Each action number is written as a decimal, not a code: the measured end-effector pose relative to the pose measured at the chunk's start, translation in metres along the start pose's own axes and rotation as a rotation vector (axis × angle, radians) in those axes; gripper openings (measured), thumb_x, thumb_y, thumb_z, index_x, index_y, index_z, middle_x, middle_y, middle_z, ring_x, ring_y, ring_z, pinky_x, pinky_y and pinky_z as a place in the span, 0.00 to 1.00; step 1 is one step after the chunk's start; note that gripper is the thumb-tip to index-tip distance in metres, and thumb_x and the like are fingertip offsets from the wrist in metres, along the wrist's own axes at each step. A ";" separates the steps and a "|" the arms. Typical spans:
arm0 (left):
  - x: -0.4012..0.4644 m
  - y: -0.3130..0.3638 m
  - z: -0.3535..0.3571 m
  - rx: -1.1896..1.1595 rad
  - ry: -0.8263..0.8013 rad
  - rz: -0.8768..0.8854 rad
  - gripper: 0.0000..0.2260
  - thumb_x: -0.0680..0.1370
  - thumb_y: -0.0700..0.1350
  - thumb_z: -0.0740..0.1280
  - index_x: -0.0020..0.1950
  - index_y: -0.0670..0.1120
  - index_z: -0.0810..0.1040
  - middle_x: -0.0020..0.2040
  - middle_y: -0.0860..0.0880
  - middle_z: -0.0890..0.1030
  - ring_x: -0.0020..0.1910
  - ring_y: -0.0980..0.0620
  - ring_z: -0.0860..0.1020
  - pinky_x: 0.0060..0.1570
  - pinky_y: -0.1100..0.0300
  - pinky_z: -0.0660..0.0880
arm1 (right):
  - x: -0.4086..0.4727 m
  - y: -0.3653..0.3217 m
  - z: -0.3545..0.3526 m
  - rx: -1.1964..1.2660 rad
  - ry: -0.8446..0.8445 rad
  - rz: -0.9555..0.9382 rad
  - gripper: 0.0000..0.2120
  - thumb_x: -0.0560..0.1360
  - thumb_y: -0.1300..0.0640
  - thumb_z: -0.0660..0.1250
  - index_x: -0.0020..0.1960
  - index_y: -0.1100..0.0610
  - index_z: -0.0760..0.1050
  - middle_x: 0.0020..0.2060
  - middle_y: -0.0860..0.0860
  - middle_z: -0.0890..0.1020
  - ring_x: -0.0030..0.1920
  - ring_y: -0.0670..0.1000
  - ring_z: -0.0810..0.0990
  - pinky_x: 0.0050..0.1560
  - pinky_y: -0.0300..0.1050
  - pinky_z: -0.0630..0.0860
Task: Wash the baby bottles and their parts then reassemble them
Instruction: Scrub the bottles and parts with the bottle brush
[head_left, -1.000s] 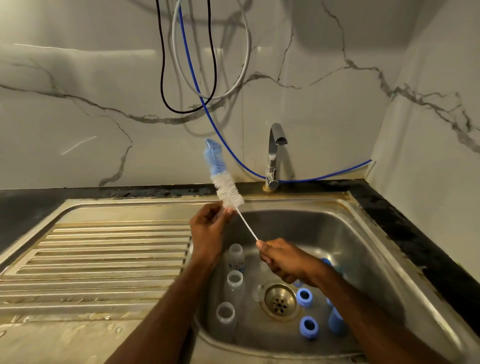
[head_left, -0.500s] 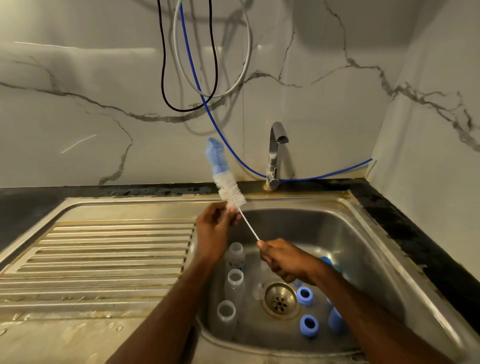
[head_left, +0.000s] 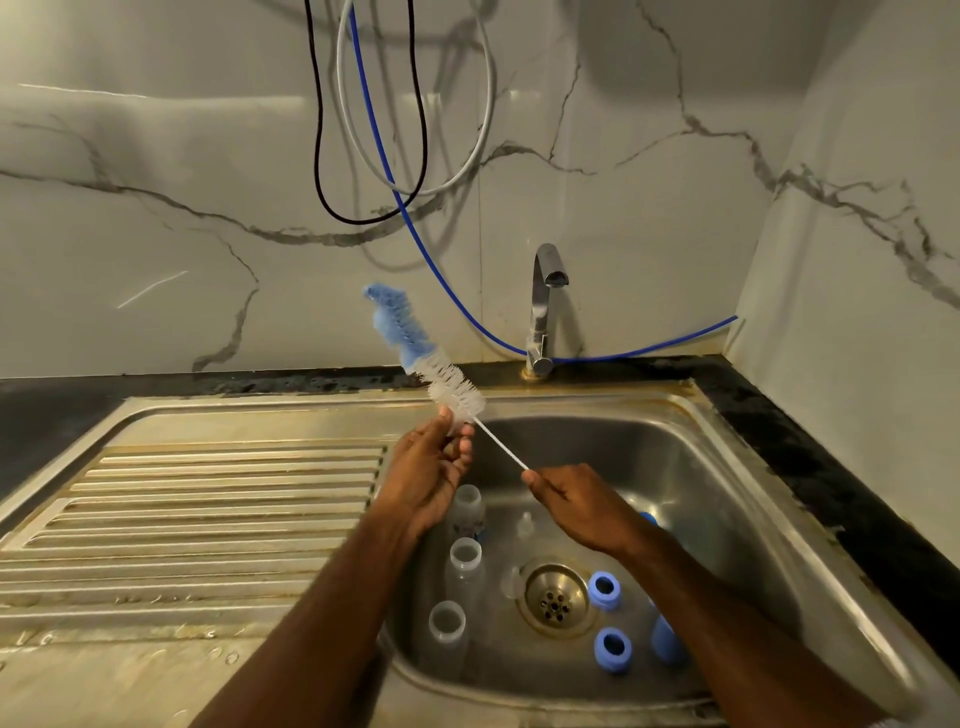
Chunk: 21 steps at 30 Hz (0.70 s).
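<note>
A long bottle brush with blue tip and white bristles points up and left above the sink. My right hand grips its thin white handle. My left hand pinches the lower white bristles. Three clear bottles stand open-mouthed along the left of the steel basin. Two blue collar rings sit right of the drain, with a blue cap half hidden by my right arm. A clear teat lies above the drain.
A chrome tap stands behind the basin, shut off. The ribbed steel draining board spreads to the left. Black, grey and blue hoses hang on the marble wall. A dark counter edge runs along the right.
The brush has tilted further to the left while both hands stay on it. The camera view has shifted slightly.
</note>
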<state>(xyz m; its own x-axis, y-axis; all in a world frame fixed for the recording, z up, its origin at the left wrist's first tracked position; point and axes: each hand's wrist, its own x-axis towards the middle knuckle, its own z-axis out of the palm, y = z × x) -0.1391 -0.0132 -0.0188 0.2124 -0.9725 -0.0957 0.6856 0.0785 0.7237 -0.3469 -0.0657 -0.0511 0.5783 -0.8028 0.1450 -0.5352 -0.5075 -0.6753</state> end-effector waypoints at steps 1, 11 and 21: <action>-0.001 -0.004 0.000 0.147 0.022 0.162 0.12 0.79 0.48 0.68 0.55 0.40 0.81 0.41 0.44 0.83 0.36 0.53 0.81 0.37 0.64 0.80 | -0.001 -0.005 0.002 0.116 -0.054 0.046 0.23 0.83 0.41 0.56 0.32 0.47 0.70 0.24 0.44 0.70 0.27 0.42 0.67 0.34 0.45 0.68; 0.005 -0.003 -0.014 1.051 0.183 0.797 0.04 0.80 0.44 0.71 0.53 0.44 0.82 0.42 0.51 0.84 0.39 0.57 0.83 0.41 0.65 0.79 | -0.002 -0.018 0.008 0.225 -0.143 0.159 0.23 0.83 0.39 0.54 0.34 0.50 0.69 0.26 0.46 0.70 0.26 0.45 0.67 0.31 0.44 0.67; 0.000 0.004 0.000 0.093 0.022 0.044 0.09 0.81 0.46 0.66 0.53 0.40 0.80 0.40 0.45 0.82 0.34 0.54 0.79 0.36 0.64 0.79 | 0.000 0.001 0.002 -0.057 0.021 -0.006 0.23 0.83 0.40 0.54 0.33 0.48 0.68 0.27 0.45 0.72 0.29 0.44 0.72 0.37 0.49 0.72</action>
<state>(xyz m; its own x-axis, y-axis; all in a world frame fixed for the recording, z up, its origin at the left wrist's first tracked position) -0.1369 -0.0127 -0.0161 0.2570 -0.9634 -0.0764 0.6078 0.0996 0.7878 -0.3467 -0.0658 -0.0532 0.5689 -0.8057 0.1651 -0.5661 -0.5292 -0.6320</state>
